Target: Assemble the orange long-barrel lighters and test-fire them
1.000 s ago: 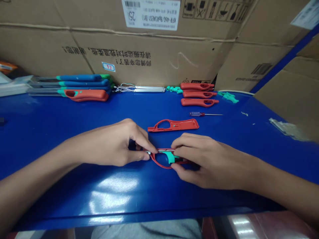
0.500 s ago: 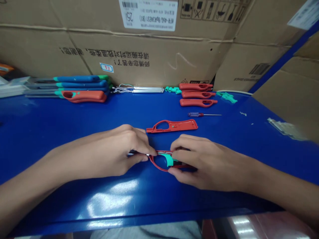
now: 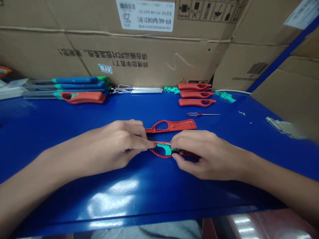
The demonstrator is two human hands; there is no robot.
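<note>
Between my hands is a red lighter casing half (image 3: pixel 159 155) with a loop-shaped opening at its left end. A teal trigger (image 3: pixel 166 149) sits across that opening. My left hand (image 3: pixel 122 141) is closed, thumb and fingers pinching the casing's narrow left end. From the other side, my right hand (image 3: pixel 199 151) curls over the casing's body, fingers on its upper edge and thumb at the lower side near the trigger. The right part of the casing is hidden under my hand. Just behind lies another red casing half (image 3: pixel 180 125), inner side up, touching or close behind my left fingers.
A screwdriver (image 3: pixel 199 114) lies behind the hands. Several red casings (image 3: pixel 195 103), teal parts (image 3: pixel 225 96) and silver tubes with wires (image 3: pixel 147 90) line the back. Blue-handled lighters (image 3: pixel 79 85) and one red-handled lighter (image 3: pixel 84 97) are at left. A cardboard box (image 3: pixel 119 46) stands behind.
Both hands and the casing between them have shifted slightly away from me, closer to the loose casing half. My right thumb has moved up toward the trigger.
</note>
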